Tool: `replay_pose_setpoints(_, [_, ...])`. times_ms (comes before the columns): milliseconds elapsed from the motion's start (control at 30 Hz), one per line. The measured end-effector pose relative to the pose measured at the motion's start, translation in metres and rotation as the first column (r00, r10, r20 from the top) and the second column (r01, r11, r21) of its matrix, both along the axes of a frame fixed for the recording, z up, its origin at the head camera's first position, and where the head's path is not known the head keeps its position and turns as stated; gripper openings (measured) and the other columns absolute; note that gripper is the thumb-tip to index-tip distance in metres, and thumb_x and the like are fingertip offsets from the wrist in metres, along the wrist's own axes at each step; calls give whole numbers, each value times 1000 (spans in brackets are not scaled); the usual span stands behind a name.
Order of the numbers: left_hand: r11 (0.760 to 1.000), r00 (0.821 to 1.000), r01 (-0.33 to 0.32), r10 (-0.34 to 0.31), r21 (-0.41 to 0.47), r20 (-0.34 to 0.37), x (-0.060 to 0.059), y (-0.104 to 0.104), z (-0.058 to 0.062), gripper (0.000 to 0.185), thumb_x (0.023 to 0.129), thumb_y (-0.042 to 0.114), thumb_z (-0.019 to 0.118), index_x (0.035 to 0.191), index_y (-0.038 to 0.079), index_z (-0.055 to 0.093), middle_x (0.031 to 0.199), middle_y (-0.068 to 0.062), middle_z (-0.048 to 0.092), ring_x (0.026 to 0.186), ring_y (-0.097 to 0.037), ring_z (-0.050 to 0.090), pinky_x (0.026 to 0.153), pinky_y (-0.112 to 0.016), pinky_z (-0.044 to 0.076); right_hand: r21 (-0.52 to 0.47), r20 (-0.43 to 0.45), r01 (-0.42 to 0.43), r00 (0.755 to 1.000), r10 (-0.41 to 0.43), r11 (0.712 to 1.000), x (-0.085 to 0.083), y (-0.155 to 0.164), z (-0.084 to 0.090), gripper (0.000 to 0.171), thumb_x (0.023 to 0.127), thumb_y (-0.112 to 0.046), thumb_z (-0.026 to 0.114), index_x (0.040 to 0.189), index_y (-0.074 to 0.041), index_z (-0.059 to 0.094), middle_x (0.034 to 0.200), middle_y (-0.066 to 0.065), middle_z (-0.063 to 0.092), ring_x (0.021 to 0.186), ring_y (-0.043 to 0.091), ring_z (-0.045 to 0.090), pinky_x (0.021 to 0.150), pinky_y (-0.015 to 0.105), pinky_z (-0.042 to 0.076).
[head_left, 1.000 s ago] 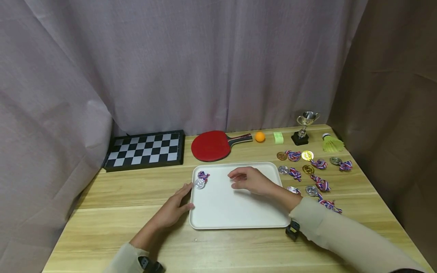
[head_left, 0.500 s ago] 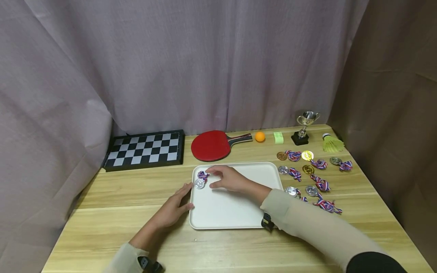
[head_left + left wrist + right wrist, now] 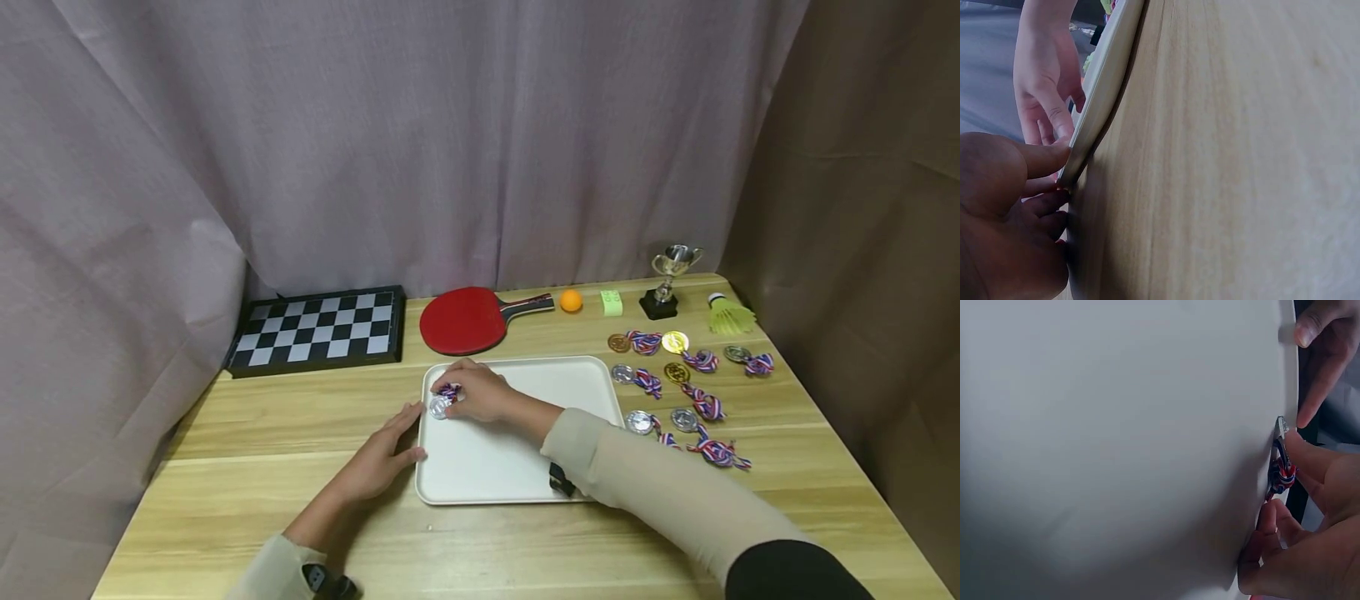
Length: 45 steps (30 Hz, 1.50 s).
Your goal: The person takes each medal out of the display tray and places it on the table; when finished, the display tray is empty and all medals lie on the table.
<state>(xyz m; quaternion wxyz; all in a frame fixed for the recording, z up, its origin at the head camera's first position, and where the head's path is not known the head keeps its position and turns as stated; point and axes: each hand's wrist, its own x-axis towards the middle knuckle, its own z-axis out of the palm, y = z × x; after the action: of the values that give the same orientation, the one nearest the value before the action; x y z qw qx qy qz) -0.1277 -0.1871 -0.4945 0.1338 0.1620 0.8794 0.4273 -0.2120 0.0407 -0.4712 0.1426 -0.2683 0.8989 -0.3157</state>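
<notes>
At the tray's far-left corner, my right hand (image 3: pixel 480 392) has its grip clamped on a medal (image 3: pixel 439 406) lying on the tray (image 3: pixel 517 467). My left hand (image 3: pixel 378 458) rests flat, fingers relaxed, against the tray's left edge on the desk (image 3: pixel 225 500).

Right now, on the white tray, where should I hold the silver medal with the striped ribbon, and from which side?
Probably pinch the silver medal by its disc edges from above: it lies flat in the white tray's far-left corner, the rim blocks a sideways approach, and the ribbon is loosely bunched.
</notes>
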Motion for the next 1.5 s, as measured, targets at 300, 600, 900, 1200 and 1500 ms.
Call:
replay_pose_setpoints(300, [1000,1000,-4,4,-9,-6,0,1,0,69,101,13,66,161,3,32,167,-21,27,157,-37,16,126,-55,15,-16,-61,-4,998,3,1000,-2,4,-7,21,88,-15,82,108,-17,78,108,1,65,105,19,59,91,38,49])
replay_pose_setpoints(600, [1000,1000,-8,8,-14,-5,0,1,0,69,102,14,65,161,4,32,167,-20,28,157,-36,16,126,-55,15,-210,94,65,995,-46,975,-10,17,-9,9,97,-13,72,102,-12,79,84,-6,71,81,5,62,85,27,50])
replay_pose_setpoints(900, [1000,1000,-11,11,-22,-8,-1,1,0,70,101,14,66,161,4,32,167,-19,28,158,-36,16,127,-55,15,-301,197,150,976,-93,942,-1,36,4,7,95,-15,75,97,-10,78,79,-2,71,76,11,62,76,27,46])
replay_pose_setpoints(1200, [1000,1000,-15,15,-20,4,0,2,0,70,102,14,66,161,4,31,168,-17,27,158,-34,15,127,-55,15,-348,225,248,958,-176,904,14,76,17,17,95,-19,75,105,-4,76,100,6,70,82,12,64,72,27,50])
replay_pose_setpoints(1500, [1000,1000,-13,13,-25,0,0,3,-1,70,102,13,65,161,3,31,168,-20,27,157,-36,16,127,-55,15,-359,263,374,920,-292,855,32,144,30,26,99,-24,71,112,-1,72,93,7,71,81,17,61,72,34,55])
